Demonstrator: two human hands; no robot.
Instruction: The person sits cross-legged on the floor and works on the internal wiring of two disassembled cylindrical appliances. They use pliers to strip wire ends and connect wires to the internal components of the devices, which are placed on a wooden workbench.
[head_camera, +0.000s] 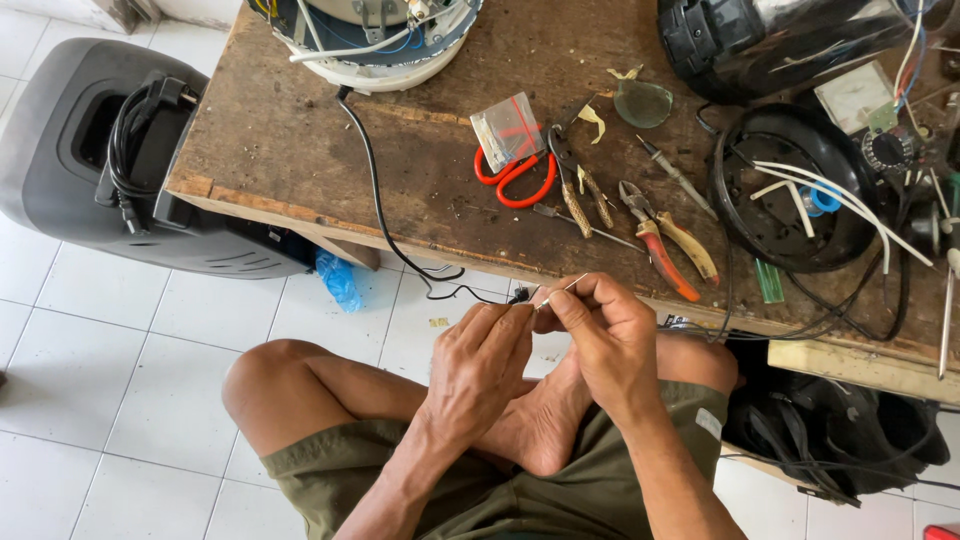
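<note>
My left hand (482, 365) and my right hand (602, 340) meet in front of the low wooden workbench (300, 150), above my crossed legs. Between the fingertips of both hands is the end of a black cable (375, 190), which runs up over the bench to a round white appliance base (375, 45). My left fingers pinch the cable's dark end. In my right fingers is a thin white wire tip (565, 288) that sticks out up and to the right.
On the bench lie orange-handled scissors (515, 180), a small clear plastic bag (507, 130), several pliers (665, 240), a screwdriver (675, 175) and a black round housing with white wires (790, 190). A grey speaker box (90, 150) stands on the tiled floor at left.
</note>
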